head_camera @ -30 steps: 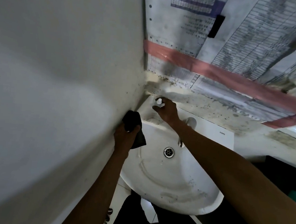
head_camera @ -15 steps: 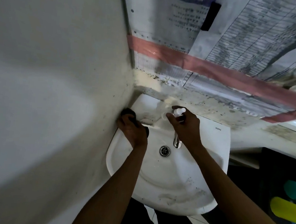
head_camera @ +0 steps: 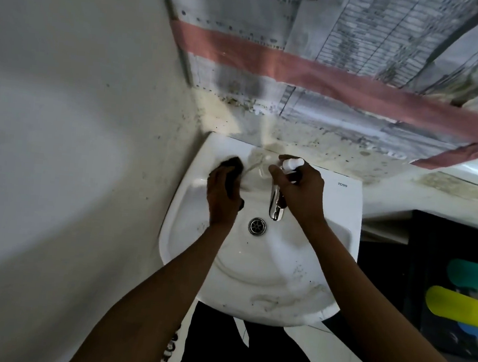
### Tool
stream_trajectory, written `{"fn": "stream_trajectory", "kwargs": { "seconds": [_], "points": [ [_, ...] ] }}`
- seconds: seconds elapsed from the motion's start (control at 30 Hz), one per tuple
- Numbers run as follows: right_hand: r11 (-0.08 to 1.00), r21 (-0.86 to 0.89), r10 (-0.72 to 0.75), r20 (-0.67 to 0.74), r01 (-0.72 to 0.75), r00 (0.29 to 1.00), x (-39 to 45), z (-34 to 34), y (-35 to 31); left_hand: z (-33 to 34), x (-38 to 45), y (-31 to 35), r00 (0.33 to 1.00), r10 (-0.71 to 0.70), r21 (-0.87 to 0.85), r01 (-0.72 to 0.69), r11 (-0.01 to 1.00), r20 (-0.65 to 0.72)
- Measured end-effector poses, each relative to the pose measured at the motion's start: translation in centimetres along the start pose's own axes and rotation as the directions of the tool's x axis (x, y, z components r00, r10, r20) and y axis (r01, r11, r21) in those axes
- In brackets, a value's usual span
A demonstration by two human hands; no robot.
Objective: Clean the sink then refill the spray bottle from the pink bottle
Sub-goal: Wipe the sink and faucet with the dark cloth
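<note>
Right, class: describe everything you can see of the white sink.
The sink is white glazed ceramic with a rounded front, fixed in a wall corner. A metal drain sits below a chrome tap. Dark grime marks its front bowl. The left hand presses a dark cloth on its back left ledge.

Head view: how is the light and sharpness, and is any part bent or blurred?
Head view: dim overall, the forearms nearly silhouettes; glare on the chrome tap and drain; wide-angle bending curves the wall's pink tape; slight blur on the dark cloth under the left hand and on the spray bottle in the right hand.
</note>
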State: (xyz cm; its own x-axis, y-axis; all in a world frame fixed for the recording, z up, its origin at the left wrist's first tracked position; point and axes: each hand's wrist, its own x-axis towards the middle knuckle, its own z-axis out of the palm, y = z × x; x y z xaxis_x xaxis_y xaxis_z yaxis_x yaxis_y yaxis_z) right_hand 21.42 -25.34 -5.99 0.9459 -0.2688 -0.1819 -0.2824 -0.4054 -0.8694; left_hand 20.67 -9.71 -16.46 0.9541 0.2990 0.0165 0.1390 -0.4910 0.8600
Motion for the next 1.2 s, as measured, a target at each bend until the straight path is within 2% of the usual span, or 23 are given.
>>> {"fn": "stream_trajectory", "kwargs": {
  "seconds": [0.13,0.23,0.3,0.37,0.4,0.47,0.53,0.6,0.8,0.87,0.97,1.07,1.2],
  "points": [
    [1.000,0.015,0.023,-0.016,-0.023,1.000,0.4,0.1,-0.2,2.1,-2.9,3.5,0.985,0.043,-0.097,-0.028,0.995,0.164],
    [0.996,0.070,0.061,-0.026,-0.059,0.998,0.3,-0.1,-0.5,2.2,-2.3,4.5,0.938,-0.152,-0.109,0.194,0.975,0.310],
    [0.990,0.113,0.088,-0.036,-0.084,0.995,0.2,-0.3,-0.8,0.7,-0.6,3.9,0.908,-0.187,-0.098,0.240,0.966,0.376],
    [0.983,0.151,0.107,-0.034,-0.101,0.994,0.1,-0.3,-1.1,-1.0,1.1,3.0,0.946,-0.176,-0.078,0.204,0.976,0.272],
    [0.980,0.170,0.106,-0.033,-0.099,0.994,0.0,-0.3,-1.2,-1.7,1.9,2.8,0.973,-0.170,-0.050,0.180,0.982,0.154],
    [0.980,0.181,0.094,-0.026,-0.087,0.995,0.0,-0.2,-1.3,-2.4,3.2,2.5,0.985,-0.164,0.000,0.164,0.986,-0.055],
    [0.978,0.189,0.090,-0.026,-0.084,0.996,0.0,-0.1,-1.5,-2.3,4.8,2.5,0.983,-0.165,0.039,0.169,0.985,-0.081],
    [0.977,0.195,0.092,-0.030,-0.084,0.995,0.0,-0.2,-1.7,-1.9,6.0,2.4,0.987,-0.161,0.080,0.161,0.984,-0.007],
    [0.976,0.190,0.120,-0.058,-0.107,0.991,0.5,-1.5,-1.2,0.9,6.4,3.7,0.968,0.046,0.102,-0.073,0.992,0.248],
    [0.976,0.184,0.128,-0.063,-0.115,0.990,0.6,-1.8,-1.2,0.7,6.6,3.5,0.933,0.096,0.128,-0.148,0.981,0.346],
    [0.974,0.181,0.148,-0.065,-0.134,0.987,0.3,-1.7,-1.4,-0.4,6.5,3.4,0.846,0.202,0.117,-0.294,0.949,0.494],
    [0.980,0.150,0.143,-0.060,-0.132,0.988,-0.2,-1.2,-1.8,0.0,4.4,4.6,0.802,0.324,0.049,-0.400,0.915,0.501],
    [0.979,0.153,0.144,-0.047,-0.135,0.989,-0.5,-0.7,-2.3,0.8,2.3,4.9,0.795,0.315,0.104,-0.424,0.900,0.519]
  ]
}}
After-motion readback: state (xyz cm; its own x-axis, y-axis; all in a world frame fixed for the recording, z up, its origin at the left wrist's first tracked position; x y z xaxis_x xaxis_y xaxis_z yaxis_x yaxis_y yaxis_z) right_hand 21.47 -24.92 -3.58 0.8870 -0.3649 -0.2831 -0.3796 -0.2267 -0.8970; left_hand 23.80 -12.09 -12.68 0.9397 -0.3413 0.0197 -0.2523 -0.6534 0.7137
